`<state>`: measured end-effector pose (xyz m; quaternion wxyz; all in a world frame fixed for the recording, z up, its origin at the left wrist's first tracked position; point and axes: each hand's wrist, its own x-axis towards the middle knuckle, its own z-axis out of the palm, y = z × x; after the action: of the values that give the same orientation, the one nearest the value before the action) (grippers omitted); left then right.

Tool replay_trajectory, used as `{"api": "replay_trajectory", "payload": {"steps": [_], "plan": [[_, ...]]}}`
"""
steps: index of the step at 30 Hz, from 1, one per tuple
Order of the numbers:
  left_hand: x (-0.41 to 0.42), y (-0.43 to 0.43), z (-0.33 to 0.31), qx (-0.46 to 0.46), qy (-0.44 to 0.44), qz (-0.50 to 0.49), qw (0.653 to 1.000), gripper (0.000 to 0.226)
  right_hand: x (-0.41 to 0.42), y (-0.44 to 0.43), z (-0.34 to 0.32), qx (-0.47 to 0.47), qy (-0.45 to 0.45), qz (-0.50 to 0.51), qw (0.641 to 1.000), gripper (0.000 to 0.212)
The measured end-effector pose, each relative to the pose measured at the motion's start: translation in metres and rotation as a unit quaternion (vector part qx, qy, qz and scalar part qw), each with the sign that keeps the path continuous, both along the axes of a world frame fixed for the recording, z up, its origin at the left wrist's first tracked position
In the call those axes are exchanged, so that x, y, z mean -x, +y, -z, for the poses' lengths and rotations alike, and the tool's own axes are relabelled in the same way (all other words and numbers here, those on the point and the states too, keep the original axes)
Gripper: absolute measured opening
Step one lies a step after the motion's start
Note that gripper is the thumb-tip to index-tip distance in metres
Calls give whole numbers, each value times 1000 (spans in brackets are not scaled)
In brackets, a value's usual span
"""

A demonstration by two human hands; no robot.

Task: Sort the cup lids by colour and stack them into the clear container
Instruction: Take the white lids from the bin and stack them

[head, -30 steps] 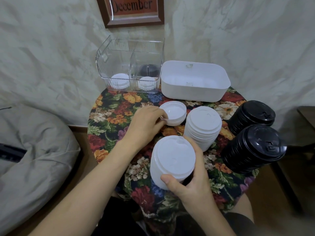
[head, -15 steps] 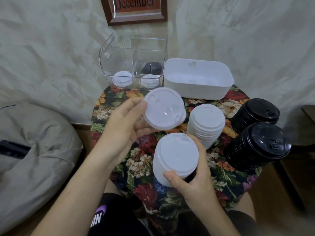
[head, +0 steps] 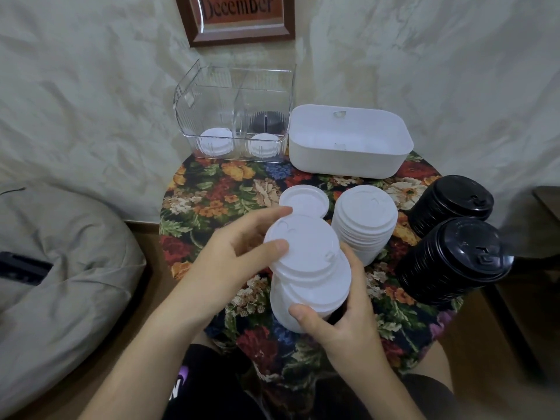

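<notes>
Far left: a grey cushion (head: 66, 268) lies beside the table, with a dark object (head: 21, 268) on it that is too dim for us to identify.

On the far wall we note a framed sign (head: 242, 16) reading "December".

Round table (head: 212, 189) with a floral cover. At its far left stands the clear container (head: 194, 95), upright and divided. In its left compartment are white lids (head: 213, 140). On the right a small white lid (head: 263, 145) sits near, with black lids (head: 268, 121) behind it.

Left hand (head: 236, 259): the thumb and fingers pinch a single white lid (head: 303, 247) by its left rim. The lid is tilted and lies over the top of the held white stack (head: 300, 295). We cannot tell whether it is seated.

Right hand (head: 342, 322): it is curled round that stack, with the thumb on the near side and the fingers up the right side. The stack is above the table's near edge.

Just beyond the hands an upturned lid (head: 304, 201) lies on the cloth. To its right stands a second white stack (head: 363, 219).

Far centre-right: a white tub (head: 342, 162), touching the clear container's right wall.

Right edge: two black stacks, one far (head: 451, 204) and one near (head: 454, 262), both leaning.
</notes>
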<state>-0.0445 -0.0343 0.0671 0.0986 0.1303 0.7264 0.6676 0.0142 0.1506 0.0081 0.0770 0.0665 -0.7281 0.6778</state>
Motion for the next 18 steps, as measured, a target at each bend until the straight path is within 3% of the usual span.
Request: {"api": "replay_trajectory", "payload": {"steps": [10, 18], "plan": [[-14, 0, 7, 138, 88, 21, 986, 49, -2, 1, 2, -9, -15, 31, 999, 126], [-9, 6, 23, -19, 19, 53, 998, 42, 0, 0, -3, 13, 20, 17, 1000, 86]]}}
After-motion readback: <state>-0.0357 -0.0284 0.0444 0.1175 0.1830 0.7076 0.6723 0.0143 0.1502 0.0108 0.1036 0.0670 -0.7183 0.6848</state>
